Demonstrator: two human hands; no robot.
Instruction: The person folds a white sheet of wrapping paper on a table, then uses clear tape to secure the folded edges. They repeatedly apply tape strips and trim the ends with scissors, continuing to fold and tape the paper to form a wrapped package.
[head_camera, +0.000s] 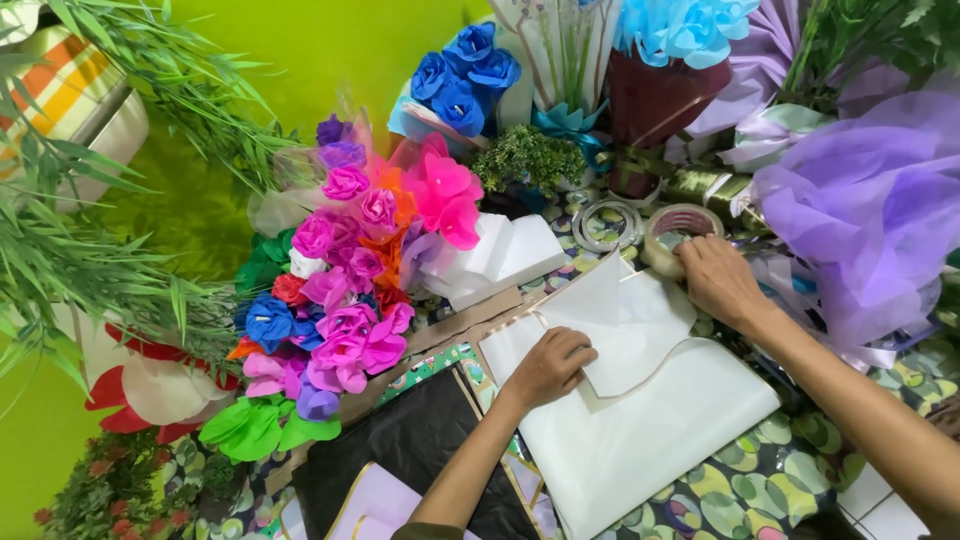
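Observation:
My left hand (550, 365) is closed into a loose fist and presses down on a folded white wrapping sheet (640, 420) with a thin gold edge. My right hand (718, 280) reaches to the far right and grips a roll of clear tape (672, 228) lying on the patterned table. A second, thinner tape ring (607, 224) lies just left of that roll. A bunch of pink, purple, blue and orange paper flowers (345, 300) lies left of the sheet.
A black paper sheet (420, 450) and a lilac one (375, 505) lie near me at the left. Blue paper roses (462, 75), a dark red wrapped bouquet (655, 95) and purple wrapping (870, 200) crowd the back and right. Green fronds (90, 250) hang over the left.

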